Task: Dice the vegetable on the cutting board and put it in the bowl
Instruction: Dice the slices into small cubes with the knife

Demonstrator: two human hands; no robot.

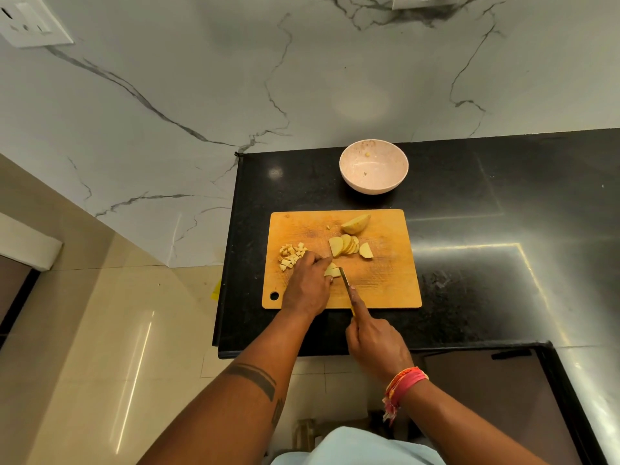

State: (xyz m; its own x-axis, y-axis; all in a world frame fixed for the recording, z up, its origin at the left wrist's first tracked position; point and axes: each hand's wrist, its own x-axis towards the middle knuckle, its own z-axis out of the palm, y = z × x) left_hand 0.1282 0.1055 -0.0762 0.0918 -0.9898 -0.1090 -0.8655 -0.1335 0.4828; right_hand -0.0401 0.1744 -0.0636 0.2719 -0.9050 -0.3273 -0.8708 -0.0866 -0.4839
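A wooden cutting board (385, 283) lies on the black counter. My left hand (307, 285) holds a stack of potato slices (332, 270) down on the board. My right hand (377, 344) grips a knife (345, 281) whose blade stands against the right side of that stack. A pile of diced potato (291, 256) sits at the board's left edge, just beyond my left hand. More slices (345, 245), a half slice (366, 251) and a potato wedge (355, 223) lie toward the board's far side. A pale pink bowl (373, 167) stands behind the board.
The black counter (486, 229) stretches to the right of the board and ends just left of it, with a tiled floor (117, 330) below. A marble wall (235, 78) rises behind the bowl. A small potato scrap (328, 227) lies on the board.
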